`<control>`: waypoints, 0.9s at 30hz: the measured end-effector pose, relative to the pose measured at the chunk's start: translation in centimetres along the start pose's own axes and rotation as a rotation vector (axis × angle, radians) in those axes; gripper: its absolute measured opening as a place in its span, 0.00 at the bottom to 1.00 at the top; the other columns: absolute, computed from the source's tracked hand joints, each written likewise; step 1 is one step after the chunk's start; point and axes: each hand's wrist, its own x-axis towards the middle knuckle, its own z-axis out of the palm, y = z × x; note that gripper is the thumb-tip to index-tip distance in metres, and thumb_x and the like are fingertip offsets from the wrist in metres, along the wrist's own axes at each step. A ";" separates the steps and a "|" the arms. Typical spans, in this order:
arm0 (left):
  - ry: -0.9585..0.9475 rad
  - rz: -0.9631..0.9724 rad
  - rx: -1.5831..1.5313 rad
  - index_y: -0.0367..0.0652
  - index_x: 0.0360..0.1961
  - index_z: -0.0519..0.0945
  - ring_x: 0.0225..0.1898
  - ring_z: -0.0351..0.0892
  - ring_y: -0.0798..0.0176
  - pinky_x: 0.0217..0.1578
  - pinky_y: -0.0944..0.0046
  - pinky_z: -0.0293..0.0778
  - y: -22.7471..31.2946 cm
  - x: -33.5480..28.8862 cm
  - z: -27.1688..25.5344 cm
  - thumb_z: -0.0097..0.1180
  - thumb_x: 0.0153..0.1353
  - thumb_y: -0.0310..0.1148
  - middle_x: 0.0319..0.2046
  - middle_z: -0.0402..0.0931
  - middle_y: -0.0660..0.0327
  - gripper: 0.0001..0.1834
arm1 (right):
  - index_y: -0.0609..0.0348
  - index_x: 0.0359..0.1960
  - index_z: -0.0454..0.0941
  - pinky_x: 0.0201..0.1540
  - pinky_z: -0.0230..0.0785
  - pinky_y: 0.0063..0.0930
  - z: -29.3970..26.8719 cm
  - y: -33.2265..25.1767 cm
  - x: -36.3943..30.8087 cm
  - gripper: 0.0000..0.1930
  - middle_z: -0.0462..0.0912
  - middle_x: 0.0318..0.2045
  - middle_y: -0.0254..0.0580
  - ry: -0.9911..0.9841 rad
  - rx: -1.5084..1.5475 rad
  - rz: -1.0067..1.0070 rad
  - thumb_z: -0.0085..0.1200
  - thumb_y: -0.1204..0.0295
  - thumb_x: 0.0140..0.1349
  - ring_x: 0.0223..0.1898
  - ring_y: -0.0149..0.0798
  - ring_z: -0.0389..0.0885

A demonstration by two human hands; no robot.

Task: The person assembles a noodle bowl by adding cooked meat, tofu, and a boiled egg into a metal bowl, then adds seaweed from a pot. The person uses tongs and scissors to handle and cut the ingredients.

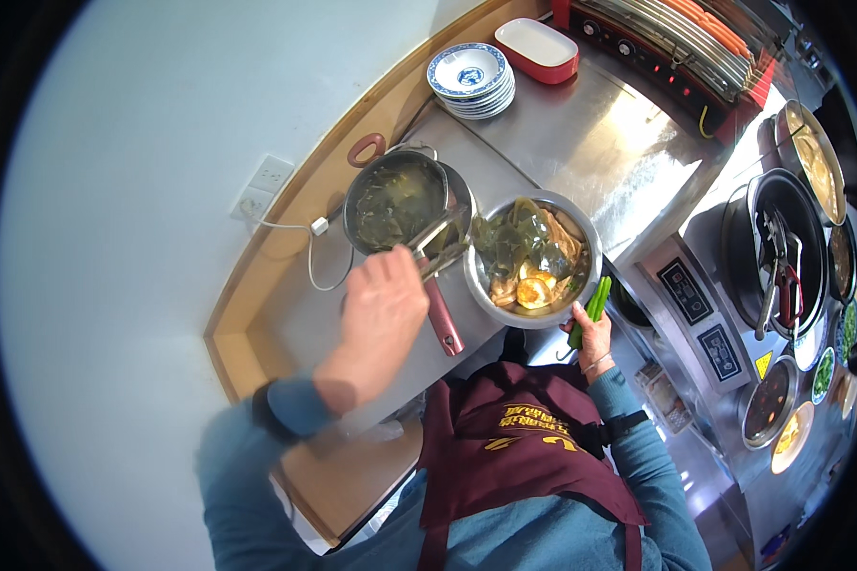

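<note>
My left hand (pixel 386 300) grips a pair of metal tongs (pixel 436 238), somewhat blurred, between a pot and a bowl. The tong tips are beside dark green, kelp-like strips (pixel 490 233) at the bowl's left rim. My right hand (pixel 592 338) holds the steel bowl (pixel 586 238) by its lower right rim, with a bright green, elongated thing (pixel 595 303) by its fingers. In the bowl lie more green strips, a halved egg (pixel 533 291) and brownish pieces (pixel 564 238). To the left stands the pot (pixel 348 214), with greens in liquid.
A pink handle (pixel 443 319) juts toward me below the pot. Stacked blue-and-white plates (pixel 467 71) and a red-and-white dish (pixel 538 49) stand at the back, beside a roller grill (pixel 657 62). To the right are a control panel (pixel 700 314), a black pot (pixel 747 238) and several food bowls.
</note>
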 end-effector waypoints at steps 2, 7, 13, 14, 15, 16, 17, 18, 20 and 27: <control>0.010 0.071 0.170 0.29 0.48 0.80 0.35 0.77 0.56 0.31 0.58 0.71 1.2 1.9 0.4 0.58 0.55 0.31 0.31 0.75 0.55 0.21 | 0.63 0.43 0.75 0.31 0.77 0.29 0.0 0.0 -0.1 0.14 0.80 0.29 0.38 0.002 0.001 0.008 0.67 0.69 0.63 0.23 0.32 0.78; -0.137 0.275 0.387 0.30 0.40 0.85 0.33 0.74 0.53 0.31 0.54 0.71 3.4 4.6 0.7 0.57 0.56 0.34 0.33 0.77 0.51 0.17 | 0.63 0.43 0.75 0.31 0.78 0.29 -0.2 0.2 -0.1 0.15 0.80 0.28 0.38 0.010 0.018 0.009 0.67 0.68 0.63 0.24 0.32 0.78; 0.025 0.116 0.098 0.39 0.33 0.79 0.31 0.78 0.59 0.32 0.60 0.74 -1.2 1.3 -0.7 0.61 0.52 0.31 0.25 0.72 0.60 0.09 | 0.60 0.43 0.73 0.34 0.81 0.36 -0.7 0.6 -0.1 0.13 0.78 0.26 0.37 0.026 0.041 0.011 0.64 0.67 0.66 0.23 0.33 0.78; 0.036 0.069 0.040 0.39 0.35 0.78 0.31 0.78 0.58 0.32 0.60 0.74 -2.2 0.1 -1.1 0.62 0.52 0.31 0.26 0.73 0.60 0.11 | 0.60 0.44 0.73 0.34 0.81 0.36 -0.8 0.6 -0.1 0.14 0.78 0.26 0.37 0.025 0.043 0.012 0.64 0.67 0.66 0.23 0.33 0.78; 0.085 0.018 -0.016 0.38 0.38 0.78 0.31 0.79 0.58 0.32 0.59 0.74 -3.2 -1.0 -1.4 0.63 0.52 0.31 0.26 0.73 0.59 0.13 | 0.60 0.45 0.73 0.34 0.81 0.36 -0.8 0.6 0.0 0.14 0.78 0.26 0.38 0.022 0.044 0.013 0.64 0.67 0.66 0.23 0.33 0.78; 0.067 -0.042 -0.029 0.39 0.39 0.78 0.31 0.78 0.58 0.31 0.59 0.75 -4.1 -2.1 -1.6 0.63 0.52 0.32 0.27 0.73 0.60 0.14 | 0.61 0.47 0.72 0.33 0.81 0.36 -0.9 0.5 0.0 0.16 0.78 0.27 0.38 0.021 0.042 0.014 0.63 0.68 0.66 0.23 0.33 0.78; 0.083 -0.103 -0.046 0.41 0.40 0.78 0.31 0.78 0.59 0.30 0.59 0.75 -4.8 -3.3 -1.7 0.64 0.52 0.32 0.27 0.73 0.61 0.14 | 0.61 0.47 0.72 0.33 0.81 0.36 -0.9 0.5 0.1 0.15 0.78 0.27 0.39 0.015 0.037 0.009 0.63 0.68 0.66 0.23 0.33 0.78; 0.098 -0.163 -0.066 0.42 0.41 0.77 0.31 0.78 0.59 0.30 0.59 0.75 -5.4 -4.1 -1.5 0.64 0.52 0.32 0.28 0.73 0.61 0.15 | 0.61 0.46 0.72 0.33 0.81 0.36 -1.0 0.4 0.2 0.15 0.78 0.27 0.39 0.012 0.030 0.006 0.63 0.68 0.66 0.23 0.34 0.79; 0.009 -0.254 -0.106 0.41 0.41 0.77 0.32 0.79 0.58 0.31 0.58 0.75 -6.1 -4.8 -0.4 0.66 0.53 0.35 0.29 0.74 0.60 0.16 | 0.61 0.44 0.72 0.33 0.81 0.35 -0.9 0.3 0.2 0.15 0.78 0.27 0.38 0.009 0.017 0.002 0.64 0.68 0.66 0.23 0.33 0.79; -0.084 -0.417 -0.492 0.36 0.46 0.76 0.34 0.82 0.47 0.33 0.52 0.78 -4.1 -6.6 0.8 0.67 0.57 0.41 0.34 0.79 0.53 0.23 | 0.61 0.41 0.75 0.32 0.80 0.31 0.0 -0.1 0.2 0.13 0.79 0.28 0.36 0.060 -0.037 -0.008 0.66 0.68 0.64 0.23 0.33 0.79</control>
